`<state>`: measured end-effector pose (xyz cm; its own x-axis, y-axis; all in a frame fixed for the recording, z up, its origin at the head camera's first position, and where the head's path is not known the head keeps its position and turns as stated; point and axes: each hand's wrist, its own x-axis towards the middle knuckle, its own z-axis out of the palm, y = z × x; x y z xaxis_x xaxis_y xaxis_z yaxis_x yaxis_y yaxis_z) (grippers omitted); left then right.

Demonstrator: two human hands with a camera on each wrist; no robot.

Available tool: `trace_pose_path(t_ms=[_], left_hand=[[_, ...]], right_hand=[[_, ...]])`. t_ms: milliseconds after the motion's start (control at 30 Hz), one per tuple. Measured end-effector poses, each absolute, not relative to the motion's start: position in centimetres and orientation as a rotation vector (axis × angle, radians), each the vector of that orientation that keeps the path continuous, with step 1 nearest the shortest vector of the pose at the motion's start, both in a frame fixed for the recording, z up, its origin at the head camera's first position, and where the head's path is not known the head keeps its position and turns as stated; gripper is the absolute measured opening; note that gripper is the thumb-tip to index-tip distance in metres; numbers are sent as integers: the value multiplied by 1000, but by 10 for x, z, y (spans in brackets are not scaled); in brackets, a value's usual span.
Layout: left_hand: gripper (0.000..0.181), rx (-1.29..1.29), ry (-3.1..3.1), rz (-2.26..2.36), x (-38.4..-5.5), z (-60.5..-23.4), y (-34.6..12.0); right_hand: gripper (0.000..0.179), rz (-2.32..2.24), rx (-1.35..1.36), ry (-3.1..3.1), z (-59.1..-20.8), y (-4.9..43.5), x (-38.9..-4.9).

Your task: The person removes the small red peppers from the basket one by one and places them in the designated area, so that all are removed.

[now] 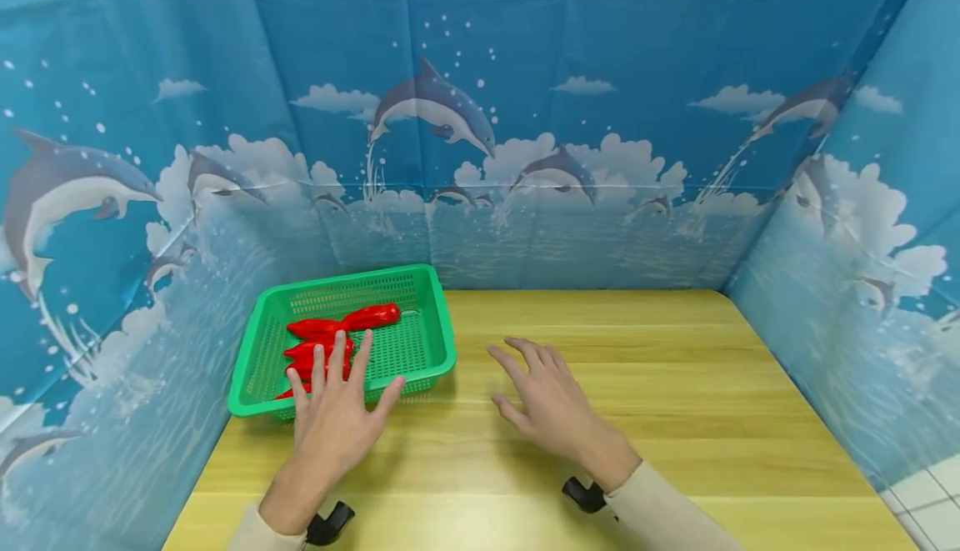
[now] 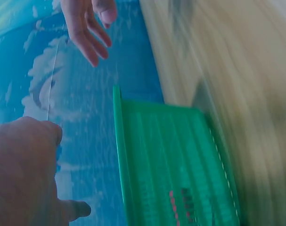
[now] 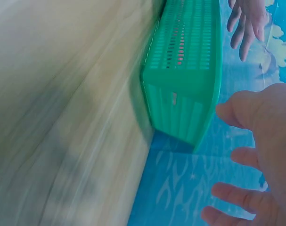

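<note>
A green plastic basket (image 1: 446, 326) with slotted walls stands at the back left of the wooden table. Several red peppers (image 1: 375, 316) lie in its left half. My left hand (image 1: 337, 422) is over the basket's near rim with fingers spread, and it hides part of the peppers in the head view. To the right of the basket, my right hand (image 1: 555, 405) hovers above the table, its fingers loosely bent and nothing in them. In the right wrist view, the thumb of this hand (image 3: 265, 155) shows close beside the basket's end wall (image 3: 175, 103).
The yellow wood-grain table (image 1: 637, 418) reaches to a blue curtain (image 1: 600, 234) printed with dolphins, which hangs at the back and both sides. Black wrist mounts (image 1: 330, 524) sit below both hands. White floor tiles (image 1: 930, 493) show at the lower right.
</note>
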<state>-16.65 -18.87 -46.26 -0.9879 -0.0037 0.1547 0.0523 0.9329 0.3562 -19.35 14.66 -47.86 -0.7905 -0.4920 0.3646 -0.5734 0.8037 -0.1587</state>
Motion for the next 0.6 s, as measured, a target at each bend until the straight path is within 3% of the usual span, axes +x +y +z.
trace_pose_path(t_ms=[300, 600], left_hand=[[102, 117, -2973, -558, -170, -466, -236], [105, 327, -2981, -706, -193, -468, -289]], right_hand=[[71, 423, 940, -2742, -482, 108, -199], [81, 395, 1033, -2701, -485, 86, -207]])
